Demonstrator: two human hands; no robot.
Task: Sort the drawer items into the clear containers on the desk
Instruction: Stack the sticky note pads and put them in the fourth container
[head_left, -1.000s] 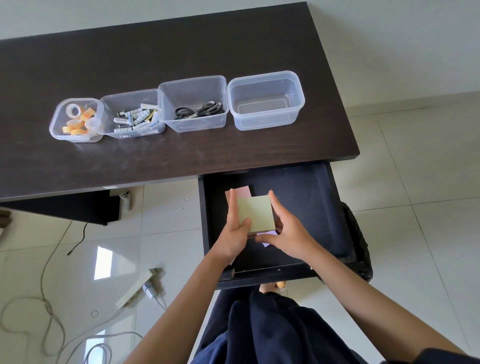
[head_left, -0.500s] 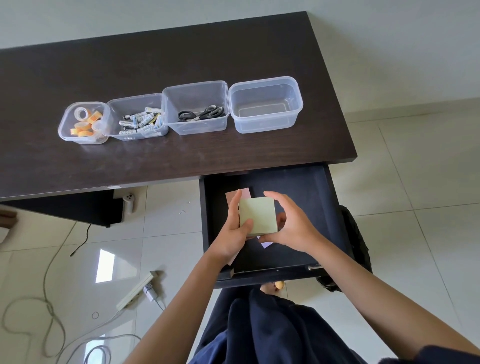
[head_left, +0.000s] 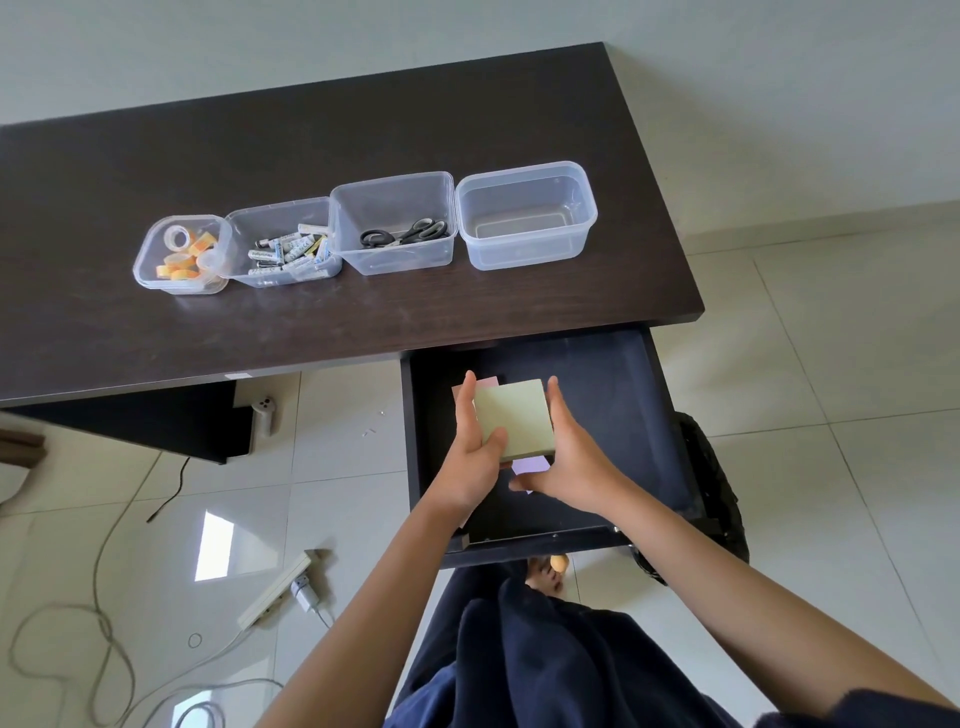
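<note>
I hold a pale green sticky-note pad (head_left: 514, 418) between both hands above the open dark drawer (head_left: 613, 395). My left hand (head_left: 472, 454) grips its left side with the thumb on top; my right hand (head_left: 569, 462) clasps its right side and underside. A purple pad (head_left: 530, 464) shows just beneath the green one, also between my hands. A pink pad (head_left: 488, 383) peeks out behind my left fingers; whether it lies in the drawer I cannot tell. Four clear containers stand in a row on the desk; the rightmost container (head_left: 527, 218) holds nothing.
From left, the other containers hold tape rolls (head_left: 182, 254), batteries (head_left: 285, 249) and scissors (head_left: 402, 234). The dark desk (head_left: 311, 332) ends at the right, above the drawer. A power strip (head_left: 275, 590) and cables lie on the tiled floor at left.
Both hands have lifted the green pad a little higher and squared their grip on it; the purple pad now rides beneath it. The camera has tilted down slightly.
</note>
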